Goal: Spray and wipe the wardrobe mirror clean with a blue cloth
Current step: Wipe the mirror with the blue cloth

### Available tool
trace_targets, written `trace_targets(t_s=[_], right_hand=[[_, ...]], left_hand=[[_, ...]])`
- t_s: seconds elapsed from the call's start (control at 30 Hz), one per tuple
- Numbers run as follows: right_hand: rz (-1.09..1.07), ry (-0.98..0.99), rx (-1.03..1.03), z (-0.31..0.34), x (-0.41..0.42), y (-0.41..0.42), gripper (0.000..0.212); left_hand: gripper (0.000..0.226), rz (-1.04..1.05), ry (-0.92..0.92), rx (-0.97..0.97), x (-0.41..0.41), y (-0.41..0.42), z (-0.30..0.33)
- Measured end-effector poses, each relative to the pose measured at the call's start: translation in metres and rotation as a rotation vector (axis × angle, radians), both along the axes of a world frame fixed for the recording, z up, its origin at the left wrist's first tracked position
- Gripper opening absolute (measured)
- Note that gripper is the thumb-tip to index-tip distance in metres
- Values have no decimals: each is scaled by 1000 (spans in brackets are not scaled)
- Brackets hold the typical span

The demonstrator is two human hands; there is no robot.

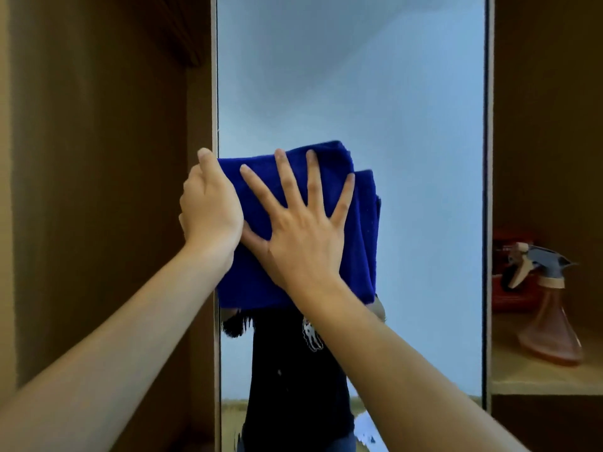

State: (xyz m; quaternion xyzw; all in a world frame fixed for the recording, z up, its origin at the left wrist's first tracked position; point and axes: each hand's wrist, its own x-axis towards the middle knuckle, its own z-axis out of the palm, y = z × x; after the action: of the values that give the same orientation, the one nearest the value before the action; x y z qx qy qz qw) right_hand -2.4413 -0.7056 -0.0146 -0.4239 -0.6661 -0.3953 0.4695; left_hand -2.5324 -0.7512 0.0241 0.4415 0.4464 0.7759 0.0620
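Partly hiding the reflection, the blue cloth [326,203] lies under the flat right hand [303,236], left hand [210,203] gripping its edge.

The blue cloth [293,223] hides the reflected person's head in the mirror [408,125], whose top and bottom are cut off, and the left hand [208,203] hides its own fingertips.

The mirror [408,141] is set upright between two wooden compartments, one to its left [107,190] and one to its right. A cloth [326,272] is pressed flat against the mirror's left part. The left hand [210,207] is placed at the cloth's left edge, the right hand [303,233] spread on its middle. A spray bottle [548,305] is stood on the shelf [538,380] in the right compartment, with a box [512,272] behind it.
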Motion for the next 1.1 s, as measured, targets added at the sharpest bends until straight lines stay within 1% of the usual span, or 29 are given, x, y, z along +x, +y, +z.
trace_targets(t_s=[0.13, 0.2, 0.27, 0.37, 0.43, 0.5, 0.6, 0.67, 0.77, 0.9, 1.1], right_hand=[[18, 72, 17, 49, 0, 2, 64], [13, 119, 28, 61, -2, 2, 65], [11, 116, 45, 53, -5, 1, 65], [11, 36, 44, 17, -8, 0, 68], [4, 15, 42, 1, -9, 1, 70], [13, 15, 56, -2, -6, 2, 68], [39, -27, 79, 0, 6, 4, 64], [35, -40, 89, 2, 19, 7, 63], [30, 16, 91, 6, 46, 10, 63], [5, 91, 73, 13, 90, 14, 64], [-24, 116, 62, 15, 130, 19, 64]], left_hand=[[53, 62, 80, 5, 3, -1, -3], [54, 90, 105, 20, 5, -2, -3], [56, 121, 115, 20, 6, -2, -5], [60, 124, 82, 16, 7, 1, -7], [57, 157, 77, 0, 6, 2, -7], [56, 172, 98, 9, 4, 2, -4], [56, 132, 141, 32, -3, 3, -1], [51, 131, 157, 38, -5, 5, -3], [46, 180, 181, 52, 0, 8, -9], [49, 259, 220, 62, 3, 8, -11], [41, 197, 225, 82, -1, 6, -16]])
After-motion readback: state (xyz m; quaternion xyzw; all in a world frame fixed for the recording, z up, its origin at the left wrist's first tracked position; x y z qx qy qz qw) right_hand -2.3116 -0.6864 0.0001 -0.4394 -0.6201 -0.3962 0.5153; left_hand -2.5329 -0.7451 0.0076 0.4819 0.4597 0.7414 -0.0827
